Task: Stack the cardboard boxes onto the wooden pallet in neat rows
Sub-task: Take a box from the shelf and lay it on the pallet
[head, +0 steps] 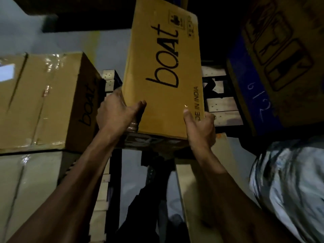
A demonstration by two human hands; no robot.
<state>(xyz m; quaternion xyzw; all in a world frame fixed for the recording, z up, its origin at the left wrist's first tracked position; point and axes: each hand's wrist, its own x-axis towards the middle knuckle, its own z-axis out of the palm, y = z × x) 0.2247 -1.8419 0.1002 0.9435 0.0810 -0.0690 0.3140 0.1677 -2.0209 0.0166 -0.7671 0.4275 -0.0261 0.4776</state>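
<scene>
Nearest the camera, two bare forearms reach forward and up out of the bottom of the view. The left hand (116, 113) grips the near left corner of a cardboard box (163, 71), thumb lying across the printed top face and fingers curled round the left side. The right hand (199, 125) grips the near right corner, thumb pressed on the top face beside the words "MADE IN INDIA", fingers wrapped round the right edge.

The box is held in the air between both hands, above the wooden pallet (222, 109), whose pale slats show to either side of it. Its long axis runs away from the person, the near end low and the far end tilted slightly rightward; the "boat" lettering reads along that axis.

To the left, just beside the held box, a stacked box (43, 100) with shiny tape sits on top of another carton (29, 190). At right, a blue-sided carton (259, 95) with handling symbols stands near a crumpled pale sack (289, 186). Beyond is dark.
</scene>
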